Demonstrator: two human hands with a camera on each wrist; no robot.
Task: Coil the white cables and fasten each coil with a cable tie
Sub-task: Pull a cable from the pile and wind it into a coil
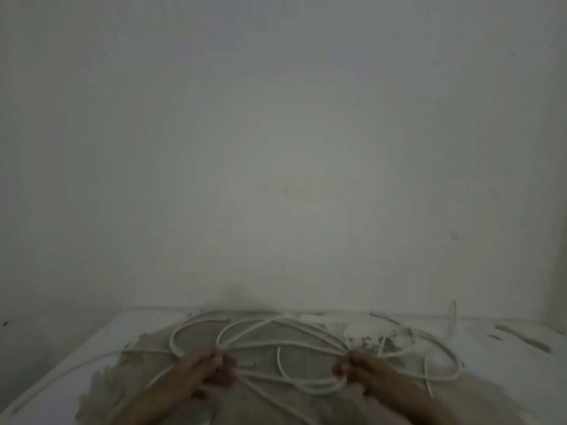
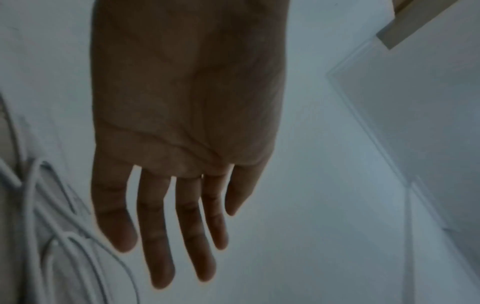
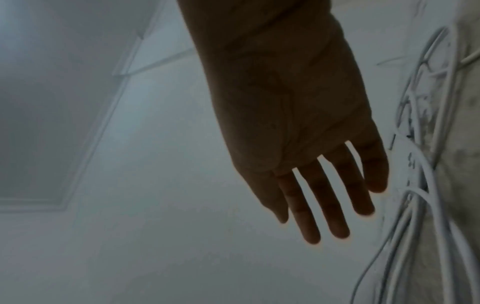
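Several loops of white cable point(image 1: 276, 325) lie tangled on a white surface with a worn brownish patch point(image 1: 196, 342), low in the head view. My left hand point(image 1: 214, 368) is at the left side of the tangle and my right hand point(image 1: 348, 368) at its right side. The left wrist view shows the left hand point(image 2: 166, 236) with straight, spread fingers holding nothing, and the cable point(image 2: 31, 195) beside it. In the right wrist view the right hand point(image 3: 330, 205) is likewise flat and empty, next to cable strands point(image 3: 426, 195).
A plain pale wall point(image 1: 282, 148) rises just behind the surface. One cable strand point(image 1: 61, 369) trails off to the front left. Thin dark strips point(image 1: 521, 337) lie at the far right; what they are is unclear. A cable end point(image 1: 454, 317) stands against the wall.
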